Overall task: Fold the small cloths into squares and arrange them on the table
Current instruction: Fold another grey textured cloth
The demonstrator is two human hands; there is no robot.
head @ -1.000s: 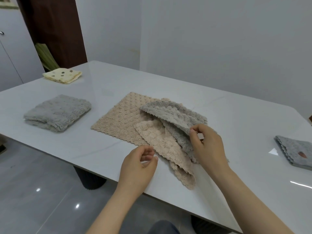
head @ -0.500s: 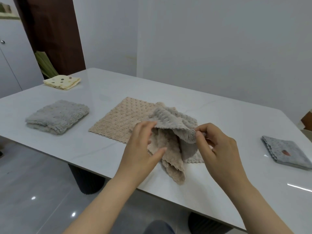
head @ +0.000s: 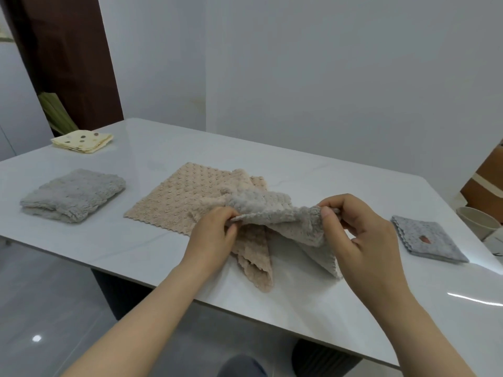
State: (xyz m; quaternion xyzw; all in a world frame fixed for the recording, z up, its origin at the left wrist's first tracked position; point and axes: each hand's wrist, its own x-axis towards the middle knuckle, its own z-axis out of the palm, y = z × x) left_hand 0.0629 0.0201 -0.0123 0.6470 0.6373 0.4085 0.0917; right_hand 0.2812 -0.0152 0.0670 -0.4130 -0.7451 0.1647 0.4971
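Over the table's point(head: 299, 300) near edge, my left hand point(head: 212, 235), free a second ago, now joins my right hand point(head: 362, 235) pinching the grey cloth point(head: 275, 213), raised off the beige cloths point(head: 185, 197) and ready for folding.

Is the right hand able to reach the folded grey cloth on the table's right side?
Probably yes: only bare table lies between the right hand and the folded grey cloth, though its fingers pinch a fluffy cloth.
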